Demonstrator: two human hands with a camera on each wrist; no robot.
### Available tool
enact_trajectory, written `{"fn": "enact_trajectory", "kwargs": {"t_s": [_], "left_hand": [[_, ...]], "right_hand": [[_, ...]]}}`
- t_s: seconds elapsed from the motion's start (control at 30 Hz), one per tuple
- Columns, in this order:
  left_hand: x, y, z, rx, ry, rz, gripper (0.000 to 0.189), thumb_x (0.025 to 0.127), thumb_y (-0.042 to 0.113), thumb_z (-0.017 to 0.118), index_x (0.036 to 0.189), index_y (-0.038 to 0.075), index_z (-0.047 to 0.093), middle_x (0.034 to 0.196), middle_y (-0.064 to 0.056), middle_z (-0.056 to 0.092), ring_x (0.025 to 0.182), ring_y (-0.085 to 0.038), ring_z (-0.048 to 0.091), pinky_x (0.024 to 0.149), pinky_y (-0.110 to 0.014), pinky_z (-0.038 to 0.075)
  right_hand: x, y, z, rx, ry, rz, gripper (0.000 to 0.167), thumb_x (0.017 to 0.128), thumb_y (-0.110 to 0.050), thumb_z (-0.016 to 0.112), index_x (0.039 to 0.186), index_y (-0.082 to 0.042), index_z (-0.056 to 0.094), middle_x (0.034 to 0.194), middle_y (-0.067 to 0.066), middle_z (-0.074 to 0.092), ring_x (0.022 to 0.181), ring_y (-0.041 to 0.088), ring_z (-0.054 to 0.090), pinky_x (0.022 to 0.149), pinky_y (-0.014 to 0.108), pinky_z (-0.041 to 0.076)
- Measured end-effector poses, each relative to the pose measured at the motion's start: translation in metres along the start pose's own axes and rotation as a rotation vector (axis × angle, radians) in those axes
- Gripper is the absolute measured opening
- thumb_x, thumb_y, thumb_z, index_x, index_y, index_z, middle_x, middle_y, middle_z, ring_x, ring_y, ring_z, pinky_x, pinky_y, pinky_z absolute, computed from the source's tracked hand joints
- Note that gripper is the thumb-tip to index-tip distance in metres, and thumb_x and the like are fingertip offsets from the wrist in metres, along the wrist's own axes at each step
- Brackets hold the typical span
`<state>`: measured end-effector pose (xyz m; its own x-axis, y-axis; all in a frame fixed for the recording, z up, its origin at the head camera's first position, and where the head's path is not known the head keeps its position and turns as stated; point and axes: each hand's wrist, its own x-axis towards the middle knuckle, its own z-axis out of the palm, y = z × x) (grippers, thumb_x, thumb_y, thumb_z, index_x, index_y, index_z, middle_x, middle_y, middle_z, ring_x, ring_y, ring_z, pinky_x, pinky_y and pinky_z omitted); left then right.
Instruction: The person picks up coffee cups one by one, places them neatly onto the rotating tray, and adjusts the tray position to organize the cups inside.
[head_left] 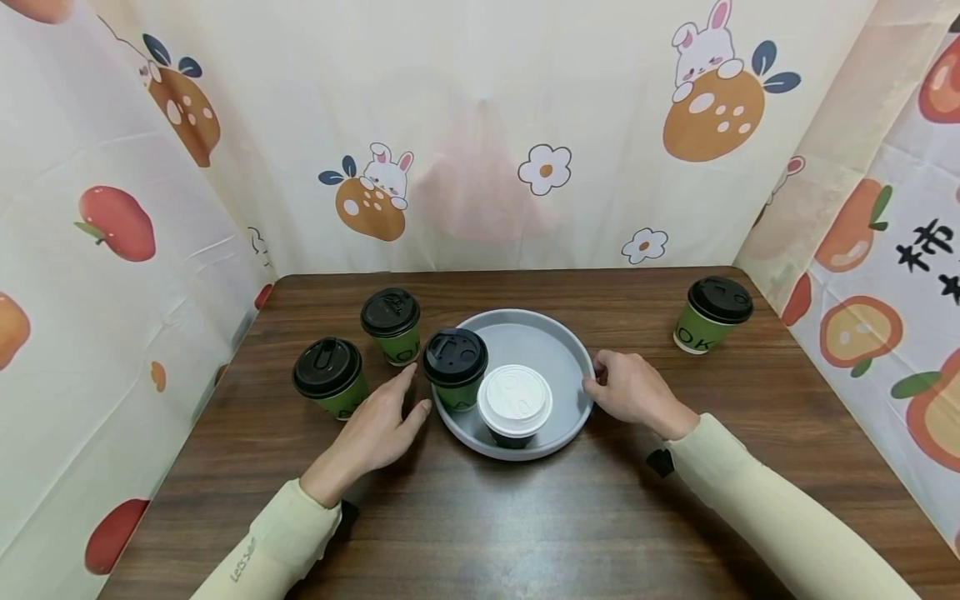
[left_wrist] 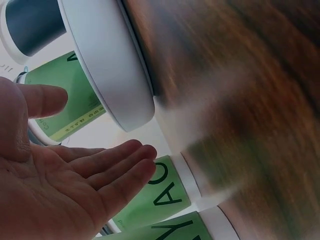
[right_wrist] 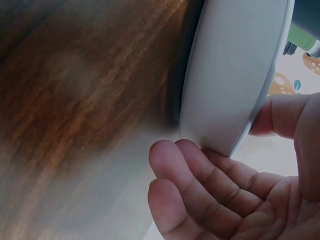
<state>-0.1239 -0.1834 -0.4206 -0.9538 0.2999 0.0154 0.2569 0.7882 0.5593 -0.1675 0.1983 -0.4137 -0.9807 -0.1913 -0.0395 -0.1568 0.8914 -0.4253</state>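
A round grey tray (head_left: 551, 346) lies on the table. On its left side stands a green paper cup with a black lid (head_left: 455, 357). Next to that, near the tray's front, is a dark cup with a white lid (head_left: 515, 404). My right hand (head_left: 639, 393) pinches the tray's right rim, thumb inside and fingers against the outer wall in the right wrist view. My left hand (head_left: 377, 429) reaches out with straight fingers just left of the tray. In the left wrist view its palm is bare, beside the tray wall (left_wrist: 112, 60) and a green cup (left_wrist: 167, 192).
Left of the tray stand two more green cups with black lids, a back one (head_left: 391, 325) and a front one (head_left: 330, 377). Another green cup (head_left: 712, 315) stands at the back right. Patterned curtains (head_left: 480, 125) border the wooden table (head_left: 510, 525).
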Motion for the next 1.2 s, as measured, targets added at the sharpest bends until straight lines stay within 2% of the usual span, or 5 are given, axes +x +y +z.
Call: {"fn": "enact_trajectory", "kwargs": {"t_s": [0.33, 0.87, 1.2], "left_hand": [[-0.001, 0.002, 0.003, -0.013, 0.035, 0.019, 0.069, 0.104, 0.033, 0.057, 0.158, -0.003, 0.032, 0.153, -0.025, 0.047, 0.14, -0.04, 0.045, 0.112, -0.056, 0.039], [0.001, 0.004, 0.004, -0.037, 0.089, 0.031, 0.069, 0.104, 0.032, 0.057, 0.155, -0.007, 0.034, 0.152, -0.027, 0.046, 0.14, -0.041, 0.046, 0.112, -0.056, 0.04], [0.002, 0.005, 0.004, -0.042, 0.091, 0.023, 0.068, 0.105, 0.032, 0.057, 0.155, -0.008, 0.035, 0.154, -0.028, 0.043, 0.141, -0.041, 0.044, 0.113, -0.056, 0.039]], "right_hand": [[-0.007, -0.002, 0.0, -0.015, -0.011, 0.022, 0.017, 0.092, -0.027, 0.067, 0.089, -0.01, 0.066, 0.07, 0.0, 0.06, 0.06, 0.016, 0.053, 0.054, 0.032, 0.042], [-0.015, -0.005, 0.005, -0.036, 0.001, 0.021, 0.02, 0.091, -0.03, 0.066, 0.09, -0.01, 0.065, 0.067, 0.0, 0.058, 0.057, 0.016, 0.051, 0.051, 0.032, 0.039], [-0.021, -0.008, 0.007, -0.093, 0.031, 0.007, 0.025, 0.089, -0.035, 0.068, 0.089, -0.01, 0.066, 0.066, -0.001, 0.057, 0.058, 0.017, 0.051, 0.054, 0.033, 0.04]]}}
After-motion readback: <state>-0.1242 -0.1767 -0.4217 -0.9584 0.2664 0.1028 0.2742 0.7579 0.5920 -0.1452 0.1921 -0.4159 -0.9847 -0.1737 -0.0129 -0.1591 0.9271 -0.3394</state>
